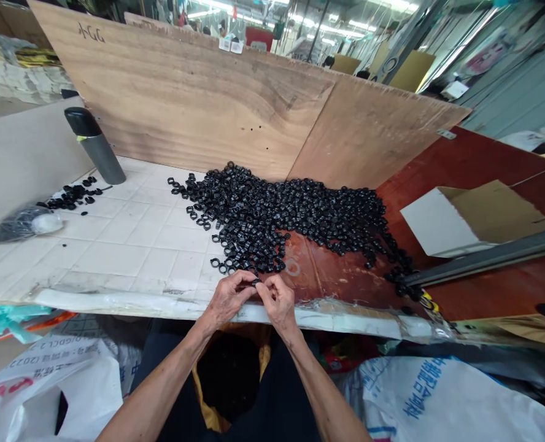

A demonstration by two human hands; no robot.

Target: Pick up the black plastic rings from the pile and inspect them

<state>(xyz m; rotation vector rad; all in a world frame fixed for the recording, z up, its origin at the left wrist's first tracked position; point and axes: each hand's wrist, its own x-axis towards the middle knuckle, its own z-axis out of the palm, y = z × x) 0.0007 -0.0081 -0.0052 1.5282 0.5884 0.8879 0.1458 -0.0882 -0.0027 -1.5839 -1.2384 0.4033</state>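
Both hands meet at the table's front edge, fingertips pinched together on a small black part (256, 282). My left hand (229, 298) has thumb and forefinger closed on its left side. From the other side my right hand (278, 301) pinches the same part. Its exact shape is mostly covered by the fingers; it resembles the rings close by. Just beyond the fingers spreads a large pile of black plastic rings (300, 205). Between my legs, below the edge, hangs an open yellow sack (200, 393) with dark contents.
A grey bottle (100, 150) stands at the back left, near loose black pieces (72, 196) and a clear plastic bag (17, 224). Wooden boards (199, 92) wall the back. At right are an open cardboard box (442, 221) and a metal bar (488, 258). White sacks (456, 399) lie below.
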